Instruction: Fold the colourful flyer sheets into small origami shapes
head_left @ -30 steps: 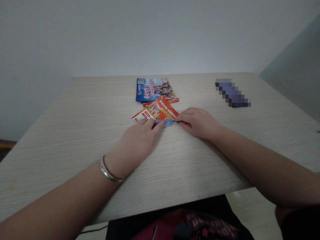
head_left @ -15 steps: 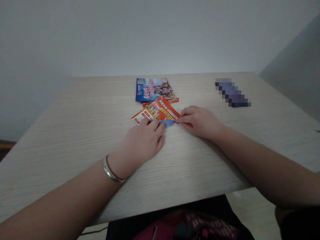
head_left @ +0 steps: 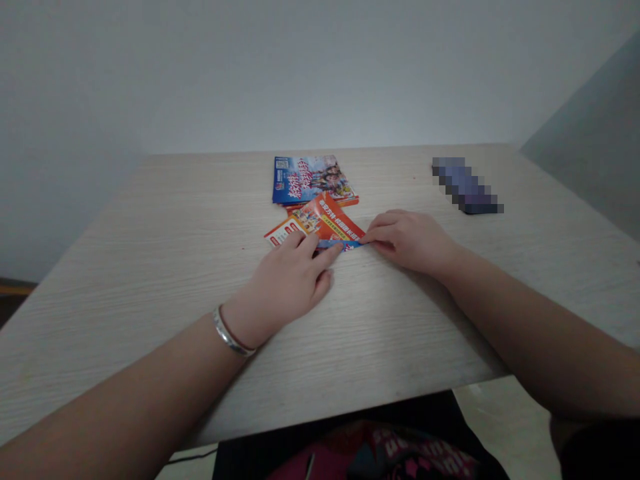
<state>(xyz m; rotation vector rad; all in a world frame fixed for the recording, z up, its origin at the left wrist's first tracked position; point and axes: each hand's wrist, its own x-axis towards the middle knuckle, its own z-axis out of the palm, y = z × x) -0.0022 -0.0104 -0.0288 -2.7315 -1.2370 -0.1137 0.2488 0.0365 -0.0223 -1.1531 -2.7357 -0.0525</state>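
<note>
An orange and red printed leaflet lies on the pale wooden table, folded so a blue edge shows along its near side. My left hand, with a silver bracelet on the wrist, lies flat with its fingers stretched over the leaflet's near edge. My right hand pinches the leaflet's right corner between thumb and fingers. Behind the leaflet lies a small stack of blue printed leaflets.
A dark, blurred-out oblong object lies at the back right of the table. A grey wall runs behind the table. Below the table's near edge I see dark clothing with a pink pattern.
Both hands have shifted slightly to the right along the leaflet's near edge. The leaflet's right corner now reaches a little further right.
</note>
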